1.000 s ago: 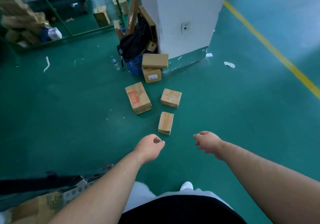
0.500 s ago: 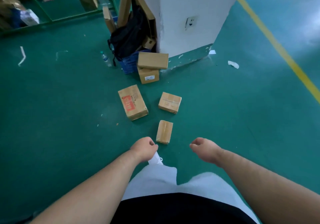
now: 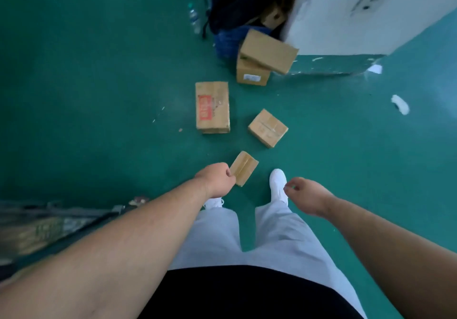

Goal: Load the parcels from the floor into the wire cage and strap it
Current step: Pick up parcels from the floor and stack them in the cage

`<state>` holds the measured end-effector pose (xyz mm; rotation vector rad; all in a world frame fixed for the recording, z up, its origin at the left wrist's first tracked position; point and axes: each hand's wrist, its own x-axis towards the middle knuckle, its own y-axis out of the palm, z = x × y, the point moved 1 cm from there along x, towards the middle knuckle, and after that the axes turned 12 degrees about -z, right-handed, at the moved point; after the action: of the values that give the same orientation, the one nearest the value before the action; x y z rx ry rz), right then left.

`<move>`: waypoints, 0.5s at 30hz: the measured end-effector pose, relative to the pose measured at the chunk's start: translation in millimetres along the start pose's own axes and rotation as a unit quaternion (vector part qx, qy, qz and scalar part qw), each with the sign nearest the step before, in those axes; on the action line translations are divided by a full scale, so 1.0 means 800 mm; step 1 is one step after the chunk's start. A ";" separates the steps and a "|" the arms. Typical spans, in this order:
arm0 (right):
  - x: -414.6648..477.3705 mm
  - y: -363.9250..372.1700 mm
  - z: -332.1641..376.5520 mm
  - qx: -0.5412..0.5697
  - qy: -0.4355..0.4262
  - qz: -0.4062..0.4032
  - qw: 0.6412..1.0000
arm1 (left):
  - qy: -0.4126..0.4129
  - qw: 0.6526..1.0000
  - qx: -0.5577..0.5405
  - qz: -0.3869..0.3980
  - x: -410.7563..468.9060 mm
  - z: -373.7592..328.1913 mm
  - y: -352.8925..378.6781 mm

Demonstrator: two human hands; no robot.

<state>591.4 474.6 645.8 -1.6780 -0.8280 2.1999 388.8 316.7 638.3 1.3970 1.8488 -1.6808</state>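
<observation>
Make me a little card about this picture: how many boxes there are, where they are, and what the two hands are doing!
Floor: green
Parcels clearly seen: five
Nearest: small parcel, by the white shoe
Middle: red-label parcel, taped square parcel
By pillar: top parcel tilted on bottom parcel
Left hand: curled, overlapping small parcel's edge; contact unclear
Right hand: loosely curled, holding nothing

A glossy green floor (image 3: 99, 96) is seen throughout, littered with white scraps (image 3: 400, 105). A white pillar (image 3: 333, 22) with a wall socket (image 3: 365, 2) is set at the upper right, banded green at its base.
</observation>
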 end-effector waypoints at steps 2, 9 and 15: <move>0.037 -0.012 0.005 -0.035 -0.033 0.027 0.999 | -0.043 0.999 -0.028 -0.017 0.007 0.004 0.011; 0.174 -0.017 0.017 -0.159 -0.136 0.087 0.974 | -0.199 0.967 -0.149 -0.049 0.066 0.016 0.123; 0.315 0.043 0.018 -0.239 -0.187 0.076 0.950 | -0.250 0.933 -0.256 -0.034 0.141 0.034 0.249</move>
<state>506.0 573.8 427.1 -1.5691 -1.4748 2.6299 477.7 315.5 425.5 0.6289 1.8456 -1.2799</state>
